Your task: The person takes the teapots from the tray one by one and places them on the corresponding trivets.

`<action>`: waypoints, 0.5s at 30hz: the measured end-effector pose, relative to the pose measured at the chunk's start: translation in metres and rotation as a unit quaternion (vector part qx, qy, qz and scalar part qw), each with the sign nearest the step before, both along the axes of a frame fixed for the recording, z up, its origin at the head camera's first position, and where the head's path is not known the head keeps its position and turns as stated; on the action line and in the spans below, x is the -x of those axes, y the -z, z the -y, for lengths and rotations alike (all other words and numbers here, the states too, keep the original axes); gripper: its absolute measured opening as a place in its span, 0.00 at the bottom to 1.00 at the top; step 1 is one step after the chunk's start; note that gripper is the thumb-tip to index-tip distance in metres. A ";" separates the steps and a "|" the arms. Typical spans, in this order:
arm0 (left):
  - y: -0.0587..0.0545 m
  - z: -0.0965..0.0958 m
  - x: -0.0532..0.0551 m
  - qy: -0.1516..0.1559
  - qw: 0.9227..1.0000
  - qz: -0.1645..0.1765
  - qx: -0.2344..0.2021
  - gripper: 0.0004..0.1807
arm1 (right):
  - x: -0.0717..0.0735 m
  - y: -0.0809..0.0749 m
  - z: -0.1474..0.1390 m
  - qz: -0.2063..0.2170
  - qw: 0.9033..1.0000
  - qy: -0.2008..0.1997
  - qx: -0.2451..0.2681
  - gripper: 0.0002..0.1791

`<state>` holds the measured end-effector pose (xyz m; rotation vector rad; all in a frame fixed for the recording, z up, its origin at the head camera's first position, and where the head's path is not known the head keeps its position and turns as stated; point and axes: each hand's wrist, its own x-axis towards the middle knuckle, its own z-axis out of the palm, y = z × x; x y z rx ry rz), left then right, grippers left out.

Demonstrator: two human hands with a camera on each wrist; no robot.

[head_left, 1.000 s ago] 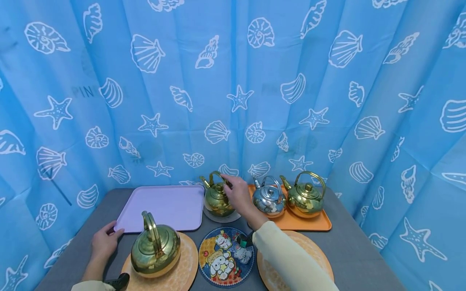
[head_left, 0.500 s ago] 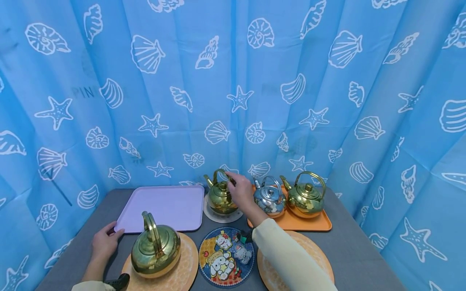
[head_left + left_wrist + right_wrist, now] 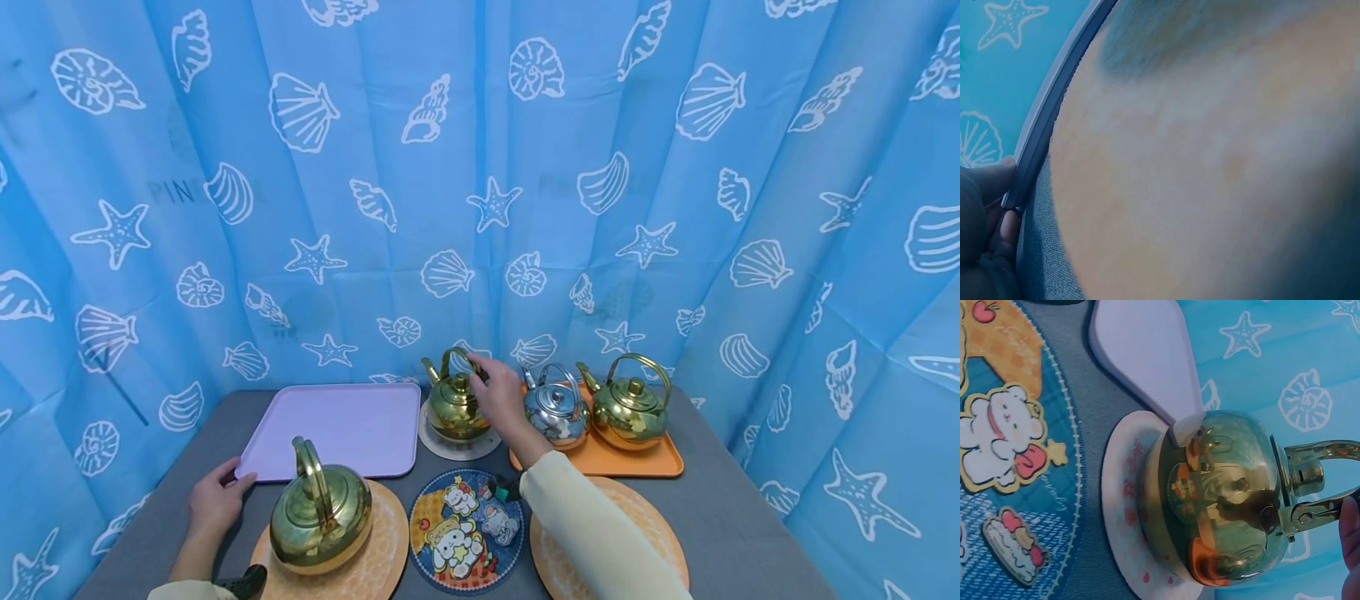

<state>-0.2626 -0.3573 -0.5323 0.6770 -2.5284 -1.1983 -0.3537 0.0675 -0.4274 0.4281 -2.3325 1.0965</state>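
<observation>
My right hand [image 3: 498, 396] holds the arched handle of a small gold kettle [image 3: 453, 410], its fingers at the handle's right side. The kettle stands upright on a round pale mat [image 3: 1124, 506] at the back middle; in the right wrist view the fingers [image 3: 1350, 531] meet the handle at the frame's edge. With my left hand [image 3: 215, 496] I pinch the near left corner of a lilac tray [image 3: 337, 425], thumb above and a finger below in the left wrist view. A larger gold kettle [image 3: 321, 517] sits on a round tan mat [image 3: 390, 533] beside my left hand.
At the back right, an orange tray [image 3: 667, 458] bears a silver kettle [image 3: 555, 412] and another gold kettle [image 3: 630, 408]. A cartoon-print round mat [image 3: 457, 575] lies front middle, a second tan mat [image 3: 637, 508] under my right forearm. A blue shell-print curtain [image 3: 480, 167] hangs behind the grey table.
The small gold kettle and my right hand have shifted slightly right over the pale mat, then stayed nearly still in the last half second. My left hand has not moved.
</observation>
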 end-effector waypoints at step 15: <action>0.003 0.003 0.000 -0.002 1.000 -0.005 0.011 0.28 | -0.010 0.007 -0.009 -0.033 0.999 -0.013 0.015 0.18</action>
